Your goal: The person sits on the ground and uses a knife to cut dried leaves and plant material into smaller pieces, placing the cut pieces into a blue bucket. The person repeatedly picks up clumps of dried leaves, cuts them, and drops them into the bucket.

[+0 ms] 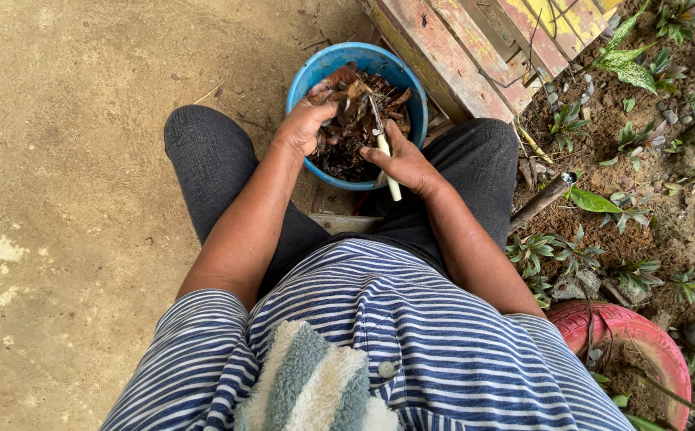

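- Held over the blue bucket (304, 80), between the knees: a clump of brown dry leaves (339, 88).
- Left hand (304, 124) curled around that clump, fingers closed on it, at the near left rim of the bucket.
- Right hand (403, 164) closed around a small tool with a white handle (387, 160), maybe a knife or snips; hard to tell which.
- Long line of the tool: handle low and toward the body, metal tip (374, 108) up and away, aimed at the clump.
- Clump just up and left of the tool tip, very near or touching; cannot tell which.
- Left hand nearer to the clump, right hand a bit lower and to the right.
- More dark leaves and bits down inside the bucket, under both hands.
- Behind the bucket: worn red and yellow wooden planks (475, 48).
- Off to the right: dirt bed with small green plants (627, 64), a stick (539, 203), and a pink tire planter (643, 335).
- Nothing in the gap between hands and clump.
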